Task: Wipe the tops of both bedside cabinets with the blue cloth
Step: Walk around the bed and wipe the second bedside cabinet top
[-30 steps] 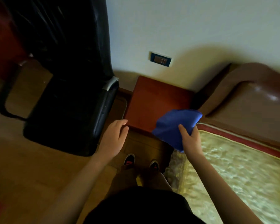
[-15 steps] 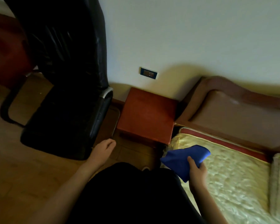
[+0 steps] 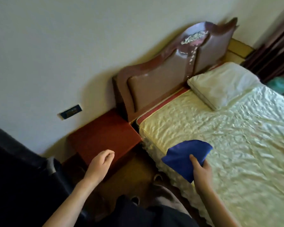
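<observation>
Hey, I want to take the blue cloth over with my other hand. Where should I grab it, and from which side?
Probably the free left corner of the blue cloth, reached from the left by the left hand. The right hand pinches it at its lower right, thumb on top, so that corner juts out unobstructed towards the bedside cabinet.

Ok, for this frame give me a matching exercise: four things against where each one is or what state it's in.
1. blue cloth
2. bedside cabinet
3. pillow
4. left hand

A. on the bed, next to the headboard
B. loosely curled, holding nothing
C. held in the right hand
D. reddish-brown, against the wall beside the bed

Pairs: 1-C, 2-D, 3-A, 4-B.
</observation>
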Demonstrator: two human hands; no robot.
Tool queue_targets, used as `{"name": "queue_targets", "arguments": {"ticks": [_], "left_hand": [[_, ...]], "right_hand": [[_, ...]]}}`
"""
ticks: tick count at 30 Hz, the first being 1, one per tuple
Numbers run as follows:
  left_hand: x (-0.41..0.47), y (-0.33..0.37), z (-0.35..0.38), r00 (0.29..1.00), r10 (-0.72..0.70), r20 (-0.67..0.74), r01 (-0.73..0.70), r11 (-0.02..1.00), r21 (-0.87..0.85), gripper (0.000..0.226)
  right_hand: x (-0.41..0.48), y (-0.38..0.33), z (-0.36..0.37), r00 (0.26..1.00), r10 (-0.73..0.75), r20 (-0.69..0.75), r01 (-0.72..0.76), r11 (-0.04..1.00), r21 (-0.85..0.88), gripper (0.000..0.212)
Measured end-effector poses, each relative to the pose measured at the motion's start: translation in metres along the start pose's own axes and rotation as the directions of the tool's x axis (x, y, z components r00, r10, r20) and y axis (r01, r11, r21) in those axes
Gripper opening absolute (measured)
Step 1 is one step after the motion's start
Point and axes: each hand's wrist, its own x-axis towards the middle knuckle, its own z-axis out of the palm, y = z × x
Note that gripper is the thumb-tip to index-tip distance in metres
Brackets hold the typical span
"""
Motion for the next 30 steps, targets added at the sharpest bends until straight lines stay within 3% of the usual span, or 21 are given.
{"name": "queue_targets", "arguments": {"ticks": [6,10,14,18,25,30], "left_hand": [[-0.017,0.013,0.054,0.941,0.135,0.311,-0.18,0.977,0.118,0.03],[-0.04,0.031,0.106,0.828,0.196,0.525,-0.336,0.923,0.185,0.028],[-0.075,0.055,0.165,0.678,0.22,0.702,-0.496,0.841,0.216,0.025],[-0.136,0.094,0.236,0.479,0.233,0.846,-0.647,0.745,0.162,0.026],[-0.301,0.137,0.364,0.113,0.219,0.969,-0.823,0.566,-0.032,0.027],[-0.367,0.161,0.42,-0.008,0.189,0.982,-0.871,0.48,-0.099,0.027]], "right_hand": [[-0.095,0.07,-0.086,0.951,0.081,-0.299,-0.027,0.983,0.181,0.018],[-0.16,0.13,-0.133,0.85,0.209,-0.483,-0.055,0.948,0.314,0.016],[-0.227,0.186,-0.172,0.723,0.316,-0.614,-0.041,0.907,0.419,0.018],[-0.3,0.241,-0.211,0.565,0.425,-0.707,-0.004,0.858,0.513,0.017],[-0.415,0.337,-0.275,0.262,0.647,-0.716,0.116,0.716,0.689,0.017],[-0.444,0.37,-0.318,0.144,0.731,-0.667,0.186,0.642,0.744,0.024]]}}
